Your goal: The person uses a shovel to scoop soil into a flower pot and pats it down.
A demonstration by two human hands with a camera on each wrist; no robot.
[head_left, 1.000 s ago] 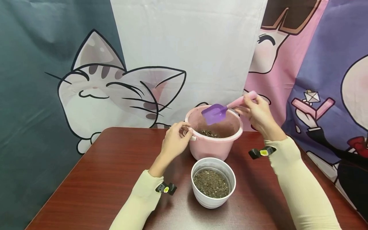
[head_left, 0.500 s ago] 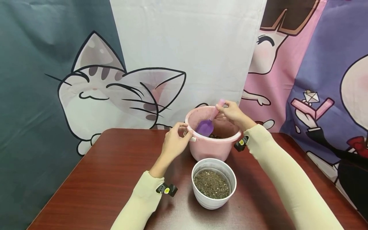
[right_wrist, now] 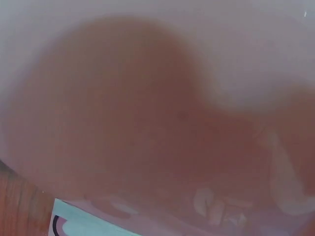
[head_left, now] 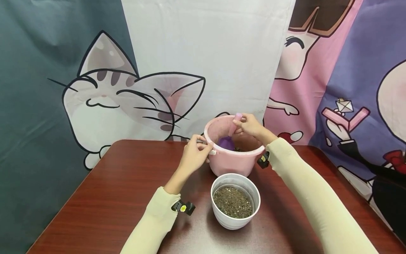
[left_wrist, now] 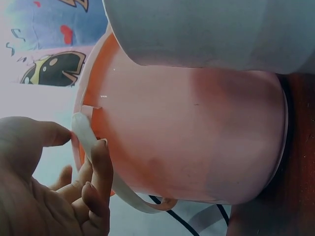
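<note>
A pink bucket stands toward the back of the table with dark soil inside. At its left side my left hand holds the pale bail handle, fingers curled under it and thumb at the rim. My right hand reaches over the right rim and pinches the pink grip of a small trowel. The trowel stands steeply inside the bucket; its purple blade is partly hidden by the front rim. In front sits a white pot holding soil. The bucket wall fills the right wrist view, blurred.
Everything stands on a reddish-brown wooden table. Close behind it hangs a cloth backdrop printed with a cartoon cat and figures. In the left wrist view the white pot overlaps the bucket's front.
My right hand has moved left and down with the trowel, from above the bucket's right rim to inside it, turning the blade downward. The left hand and white pot have stayed put.
</note>
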